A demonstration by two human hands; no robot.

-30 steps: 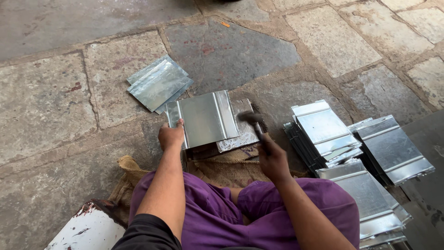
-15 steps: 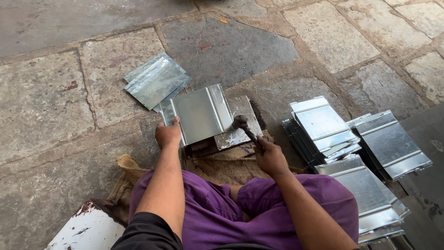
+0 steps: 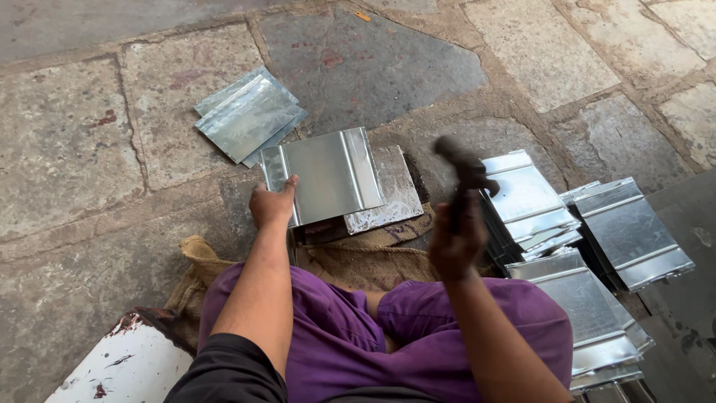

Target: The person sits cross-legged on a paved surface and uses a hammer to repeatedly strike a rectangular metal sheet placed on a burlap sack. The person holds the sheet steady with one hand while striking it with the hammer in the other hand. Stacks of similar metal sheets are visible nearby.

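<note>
Rough grey flagstones with sandy joints make the floor where we sit cross-legged in purple trousers, on a coarse burlap sack (image 3: 195, 257) that spreads out under our knees.

Our left hand (image 3: 273, 203) pinches the near left corner of a bent metal sheet (image 3: 328, 173), thumb on top and fingers underneath. That sheet is smooth, dull-shining galvanised metal, roughly rectangular, with raised folds running along its left and right edges. Its long axis runs from us toward the far side, tilted slightly to the left, and it lies flat over a worn, mottled metal block (image 3: 388, 190) that shows at its right side and near edge.

Our right hand (image 3: 453, 242) is closed in a fist around the handle of a dark hammer (image 3: 464, 172), raised above the floor with the head pointing up and away from us; the tool is blurred.

Stacked folded sheets (image 3: 523, 195) of the same bright metal lie just beside the hammer on the right, with more stacks (image 3: 632, 233) further right and toward us. Flat plain sheets (image 3: 247, 116) lie in a loose pile beyond the left hand, well apart from the block. A chipped white object (image 3: 123, 366) sits at our near left.
</note>
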